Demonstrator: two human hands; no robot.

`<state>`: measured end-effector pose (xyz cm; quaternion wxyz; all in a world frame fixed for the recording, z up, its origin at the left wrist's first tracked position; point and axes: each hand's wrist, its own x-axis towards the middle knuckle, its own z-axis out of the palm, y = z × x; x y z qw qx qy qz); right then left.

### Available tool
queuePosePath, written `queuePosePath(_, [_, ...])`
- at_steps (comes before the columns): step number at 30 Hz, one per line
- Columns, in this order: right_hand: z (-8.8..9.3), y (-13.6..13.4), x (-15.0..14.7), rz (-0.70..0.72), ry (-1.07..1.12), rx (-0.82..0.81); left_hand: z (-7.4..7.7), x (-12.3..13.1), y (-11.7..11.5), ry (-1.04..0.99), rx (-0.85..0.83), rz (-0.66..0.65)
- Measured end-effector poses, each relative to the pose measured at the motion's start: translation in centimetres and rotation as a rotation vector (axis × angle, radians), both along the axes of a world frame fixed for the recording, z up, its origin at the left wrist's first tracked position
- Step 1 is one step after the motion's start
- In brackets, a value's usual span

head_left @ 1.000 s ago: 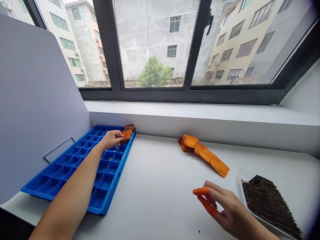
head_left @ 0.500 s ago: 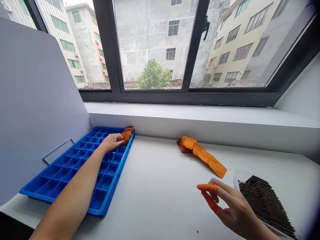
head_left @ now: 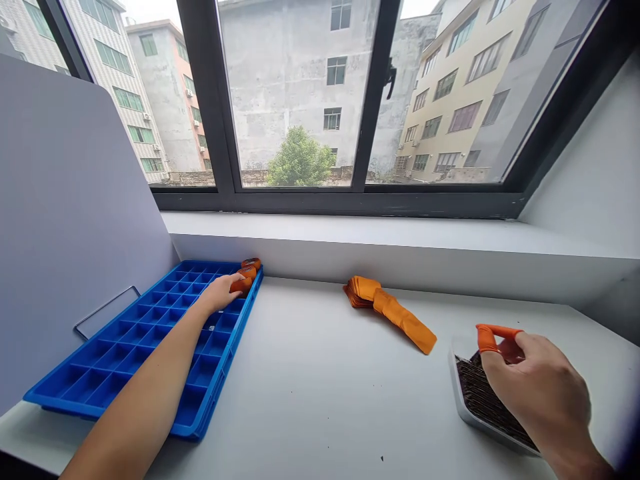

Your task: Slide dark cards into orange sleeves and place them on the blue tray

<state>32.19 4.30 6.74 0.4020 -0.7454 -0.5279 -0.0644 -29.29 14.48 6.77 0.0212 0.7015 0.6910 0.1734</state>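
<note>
My left hand (head_left: 219,293) reaches to the far right corner of the blue compartment tray (head_left: 200,407). Its fingers are closed around a small orange-brown rounded bundle (head_left: 243,285); part of the grip is hidden. Two similar bundles (head_left: 249,271) sit just behind it, along the tray's right edge. On the other side, my right hand (head_left: 543,373) is above a translucent box (head_left: 465,408) packed with thin dark brown pieces (head_left: 487,393). Orange finger cots cover its thumb and forefinger, whose tips are pinched together with nothing visible between them.
A fanned stack of flat orange pieces (head_left: 405,320) lies on the white table (head_left: 310,400) near the back ledge. At left stands a pale panel (head_left: 75,200) with a wire handle (head_left: 107,308) beside the tray. A window (head_left: 295,93) rises behind the ledge.
My right hand has moved right and away from me, from beside the box to over it. My left hand stays at the bundle. The camera view has shifted a little.
</note>
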Motion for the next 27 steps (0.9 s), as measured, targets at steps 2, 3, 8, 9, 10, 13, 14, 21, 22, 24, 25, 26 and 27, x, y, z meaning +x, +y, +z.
queuePosePath(2, [-0.1,0.2,0.1,0.02,0.011,-0.041,0.0,0.3,-0.1,0.011,0.002,-0.035])
queuePosePath(3, [-0.1,0.3,0.0,0.03,0.014,-0.049,0.1,0.4,-0.1,0.017,0.004,-0.047])
queuePosePath(8, [-1.0,0.5,-0.8,0.071,-0.012,-0.078,0.3,0.8,-0.4,0.037,0.021,-0.061])
queuePosePath(9, [-1.3,0.6,-0.8,0.088,-0.022,-0.078,0.4,0.8,-0.4,0.037,0.023,-0.064])
queuePosePath(10, [-1.7,0.8,-0.7,0.111,-0.035,-0.074,0.5,0.9,-0.5,0.037,0.022,-0.069])
queuePosePath(13, [-3.1,1.4,-0.3,0.189,-0.119,-0.074,0.8,1.0,-0.6,0.038,0.019,-0.08])
queuePosePath(14, [-3.6,1.7,-0.1,0.203,-0.156,-0.085,0.9,1.1,-0.6,0.04,0.018,-0.081])
queuePosePath(21, [-4.5,2.0,0.1,0.26,-0.365,-0.216,1.3,1.7,-0.6,0.114,0.011,-0.031])
queuePosePath(22, [-4.2,1.9,-0.2,0.262,-0.387,-0.233,1.3,1.8,-0.6,0.126,0.012,-0.017])
queuePosePath(24, [-3.2,1.9,-1.1,0.277,-0.429,-0.278,1.2,2.0,-0.5,0.151,0.013,0.004])
queuePosePath(25, [-2.7,2.0,-1.6,0.29,-0.449,-0.308,1.2,2.0,-0.4,0.163,0.013,0.012])
queuePosePath(26, [-2.2,2.3,-2.3,0.304,-0.47,-0.347,1.2,2.1,-0.3,0.174,0.013,0.018])
queuePosePath(27, [-1.7,2.6,-2.9,0.316,-0.492,-0.396,1.1,2.1,-0.2,0.184,0.012,0.021])
